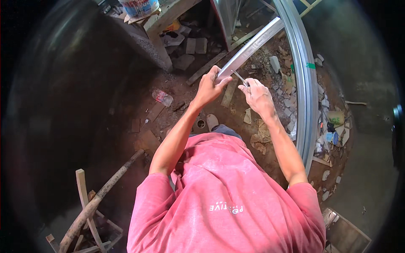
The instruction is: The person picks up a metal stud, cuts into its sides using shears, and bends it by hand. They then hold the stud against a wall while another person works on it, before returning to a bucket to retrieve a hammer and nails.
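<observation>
My left hand [210, 86] grips a silver metal channel [255, 44] near its lower end, fingers and thumb wrapped round it. The channel slants up to the right, its far end beside a curved-looking bundle of long metal profiles [304, 84] with a strip of green tape. Closed round a slim metal tool [238, 76] is my right hand [257, 97]; the tool's tip is at the channel's side, just right of my left thumb. I cannot make out the tool's exact kind.
A bucket [139, 6] stands on a rough ledge [168, 17] at the upper left. Rubble [289, 103], boards and a crushed plastic bottle [162, 98] litter the dirt floor. A small can [201, 123] lies near my feet. A long pole [97, 198] leans among wooden pieces at the lower left.
</observation>
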The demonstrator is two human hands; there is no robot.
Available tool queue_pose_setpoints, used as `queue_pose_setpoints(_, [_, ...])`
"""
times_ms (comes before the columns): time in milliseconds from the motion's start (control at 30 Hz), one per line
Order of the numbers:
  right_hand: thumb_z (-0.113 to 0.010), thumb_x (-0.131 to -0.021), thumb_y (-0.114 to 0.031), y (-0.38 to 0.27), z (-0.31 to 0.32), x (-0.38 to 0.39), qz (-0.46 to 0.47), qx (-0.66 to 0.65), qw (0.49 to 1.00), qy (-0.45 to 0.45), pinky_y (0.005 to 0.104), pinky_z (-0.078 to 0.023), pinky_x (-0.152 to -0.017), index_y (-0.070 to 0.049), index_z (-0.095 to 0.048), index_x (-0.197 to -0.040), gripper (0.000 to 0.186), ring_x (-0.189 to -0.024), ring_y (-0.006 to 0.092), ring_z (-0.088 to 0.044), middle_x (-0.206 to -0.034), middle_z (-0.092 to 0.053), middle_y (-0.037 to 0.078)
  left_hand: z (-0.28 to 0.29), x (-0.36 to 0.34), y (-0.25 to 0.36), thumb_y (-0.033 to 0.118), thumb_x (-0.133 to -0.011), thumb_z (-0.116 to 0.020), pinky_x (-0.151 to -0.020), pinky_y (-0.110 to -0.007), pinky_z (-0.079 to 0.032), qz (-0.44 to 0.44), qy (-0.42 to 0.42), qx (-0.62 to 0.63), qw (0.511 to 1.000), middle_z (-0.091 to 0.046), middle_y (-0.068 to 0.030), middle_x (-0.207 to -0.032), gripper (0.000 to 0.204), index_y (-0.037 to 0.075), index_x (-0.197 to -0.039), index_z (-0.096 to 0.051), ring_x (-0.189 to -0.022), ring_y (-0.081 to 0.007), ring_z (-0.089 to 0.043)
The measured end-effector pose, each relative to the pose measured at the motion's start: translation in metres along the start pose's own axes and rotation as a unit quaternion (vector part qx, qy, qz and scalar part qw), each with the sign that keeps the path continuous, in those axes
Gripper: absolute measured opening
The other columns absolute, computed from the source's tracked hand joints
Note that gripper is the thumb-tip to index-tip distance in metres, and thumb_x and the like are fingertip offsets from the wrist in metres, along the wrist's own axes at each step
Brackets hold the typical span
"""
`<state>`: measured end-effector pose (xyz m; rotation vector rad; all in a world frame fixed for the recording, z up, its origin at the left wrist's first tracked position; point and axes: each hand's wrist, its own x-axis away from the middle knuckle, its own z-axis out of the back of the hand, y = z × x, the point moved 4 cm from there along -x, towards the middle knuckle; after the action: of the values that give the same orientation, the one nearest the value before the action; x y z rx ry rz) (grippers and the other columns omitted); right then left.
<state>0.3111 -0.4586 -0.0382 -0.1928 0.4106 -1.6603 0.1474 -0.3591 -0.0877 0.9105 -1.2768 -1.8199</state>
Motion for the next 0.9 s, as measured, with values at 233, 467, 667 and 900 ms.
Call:
queue_pose_setpoints(233, [-0.06, -0.097, -0.034, 0.001, 0.003, 0.006, 0.01, -0.021, 1.0, 0.013, 0.0501, -0.05, -0.073, 0.0, -0.059, -0.104, 0.035, -0.086, 0.0449, -0.063, -0.095, -0.065, 0.023, -0.001, 0.006, 0.002, 0.03, -0.09, -0.074, -0.062, -0.03, -0.045, -0.026, 0.011, 0.004, 1.0, -0.062, -0.0078, -0.076, 0.035, 0.001, -0.095, -0.055, -0.069, -0.0111, -0.053])
queue_pose_setpoints(467, [-0.061, -0.097, -0.032, 0.002, 0.005, 0.008, 0.023, -0.031, 0.999, 0.019, 0.0501, -0.05, -0.071, 0.0, -0.058, -0.104, 0.033, -0.084, 0.0454, -0.062, -0.093, -0.064, 0.023, -0.005, 0.009, 0.002, 0.034, -0.088, -0.073, -0.065, -0.042, -0.047, -0.011, 0.007, -0.002, 1.0, -0.063, -0.0219, -0.075, 0.039, 0.001, -0.096, -0.054, -0.069, -0.0326, -0.063])
queue_pose_setpoints(667, [-0.062, -0.096, -0.028, 0.011, -0.001, 0.012, 0.027, -0.046, 0.998, 0.015, 0.0508, -0.049, -0.069, 0.001, -0.056, -0.101, 0.03, -0.084, 0.0457, -0.062, -0.091, -0.064, 0.025, -0.009, 0.012, 0.005, 0.035, -0.088, -0.072, -0.063, -0.045, -0.046, -0.03, 0.017, -0.016, 0.999, -0.063, -0.0228, -0.073, 0.039, 0.002, -0.096, -0.052, -0.068, -0.0381, -0.063])
queue_pose_setpoints(900, [-0.064, -0.094, -0.025, 0.011, -0.003, 0.01, 0.031, -0.048, 0.998, 0.015, 0.0517, -0.051, -0.068, 0.002, -0.057, -0.094, 0.027, -0.082, 0.0466, -0.063, -0.084, -0.064, 0.026, -0.012, 0.016, 0.002, 0.036, -0.089, -0.071, -0.063, -0.048, -0.047, -0.051, 0.022, -0.064, 0.996, -0.063, -0.0247, -0.074, 0.041, 0.004, -0.098, -0.048, -0.071, -0.0437, -0.064])
